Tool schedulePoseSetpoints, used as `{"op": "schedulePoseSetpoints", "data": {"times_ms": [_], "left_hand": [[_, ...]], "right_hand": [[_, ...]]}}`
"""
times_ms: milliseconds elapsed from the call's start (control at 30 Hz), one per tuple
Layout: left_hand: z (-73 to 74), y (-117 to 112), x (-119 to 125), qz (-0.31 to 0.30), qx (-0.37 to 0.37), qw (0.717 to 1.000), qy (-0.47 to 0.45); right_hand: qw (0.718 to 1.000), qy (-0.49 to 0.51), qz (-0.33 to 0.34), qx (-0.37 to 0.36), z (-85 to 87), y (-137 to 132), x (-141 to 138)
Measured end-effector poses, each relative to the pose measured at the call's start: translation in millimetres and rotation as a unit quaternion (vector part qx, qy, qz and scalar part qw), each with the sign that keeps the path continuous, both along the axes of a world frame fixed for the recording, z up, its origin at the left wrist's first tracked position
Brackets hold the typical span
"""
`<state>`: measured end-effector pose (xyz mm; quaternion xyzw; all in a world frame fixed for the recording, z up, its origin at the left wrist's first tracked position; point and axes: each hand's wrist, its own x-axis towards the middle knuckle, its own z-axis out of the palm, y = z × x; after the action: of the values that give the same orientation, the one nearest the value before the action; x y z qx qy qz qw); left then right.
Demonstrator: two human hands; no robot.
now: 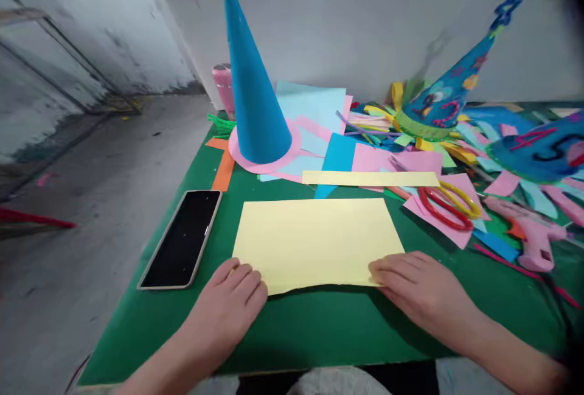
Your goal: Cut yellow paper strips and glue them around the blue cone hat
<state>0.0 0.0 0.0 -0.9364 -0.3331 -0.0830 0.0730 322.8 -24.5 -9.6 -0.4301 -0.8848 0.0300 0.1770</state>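
A pale yellow sheet of paper (pixel 317 240) lies on the green table, its near edge slightly raised and wavy. My left hand (pixel 237 300) pinches the near left corner, fingers curled over it. At the near right corner, my right hand (pixel 422 285) grips the same sheet between thumb and fingers. Just beyond the sheet lies a narrow yellow paper strip (pixel 369 179). Behind that, a tall blue paper cone (pixel 258 97) stands on a pink paper ring (pixel 244 162).
A phone (pixel 182 243) lies left of the paper, near the table's edge. Scissors with red and yellow handles (pixel 444 207) and a pink glue gun (pixel 536 234) are on the right. Decorated cone hats (pixel 449 94) stand behind among paper scraps. A wall rises at the back.
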Motion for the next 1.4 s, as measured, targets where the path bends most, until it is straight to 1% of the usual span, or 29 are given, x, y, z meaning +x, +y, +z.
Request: {"op": "schedulePoseSetpoints", "data": {"times_ms": [100, 167, 233, 267, 367, 433, 533, 633, 700, 967, 1200, 1400], "left_hand": [[2.4, 5.4, -0.9, 0.003, -0.052, 0.999, 0.001], [6.8, 10.4, 0.9, 0.012, -0.112, 0.993, 0.018], [13.0, 16.5, 4.7, 0.024, -0.179, 0.983, 0.046], [16.2, 19.8, 6.8, 0.028, -0.206, 0.976, 0.064], [23.9, 30.6, 11.7, 0.033, -0.271, 0.956, 0.108], [26.6, 37.5, 12.9, 0.029, -0.31, 0.944, 0.111], [28.1, 45.8, 12.9, 0.022, -0.357, 0.928, 0.101], [28.5, 50.0, 13.5, 0.027, -0.376, 0.92, 0.109], [28.7, 51.3, 14.3, 0.033, -0.382, 0.916, 0.116], [29.5, 55.4, 13.6, 0.038, -0.391, 0.912, 0.119], [32.1, 55.9, 13.6, 0.042, -0.401, 0.907, 0.12], [33.7, 57.6, 10.6, 0.047, -0.407, 0.906, 0.109]], "right_hand": [[0.999, 0.006, -0.016, -0.037, 2.7, 3.6, -1.7], [0.996, 0.007, -0.022, -0.089, 5.7, 7.4, -2.8], [0.989, 0.005, -0.02, -0.146, 9.2, 12.0, -3.4], [0.986, 0.001, -0.016, -0.163, 10.9, 14.2, -3.5], [0.983, -0.016, -0.008, -0.181, 14.9, 20.0, -3.2], [0.979, -0.026, -0.01, -0.203, 17.6, 23.4, -3.2], [0.963, -0.037, -0.019, -0.266, 22.6, 29.1, -4.5], [0.947, -0.048, -0.025, -0.316, 27.5, 35.2, -6.1], [0.941, -0.056, -0.027, -0.332, 29.6, 39.0, -6.3], [0.936, -0.091, -0.026, -0.34, 33.8, 48.5, -5.7], [0.933, -0.088, -0.033, -0.347, 36.8, 50.9, -7.8], [0.925, -0.061, -0.049, -0.373, 36.4, 54.8, -6.0]]}}
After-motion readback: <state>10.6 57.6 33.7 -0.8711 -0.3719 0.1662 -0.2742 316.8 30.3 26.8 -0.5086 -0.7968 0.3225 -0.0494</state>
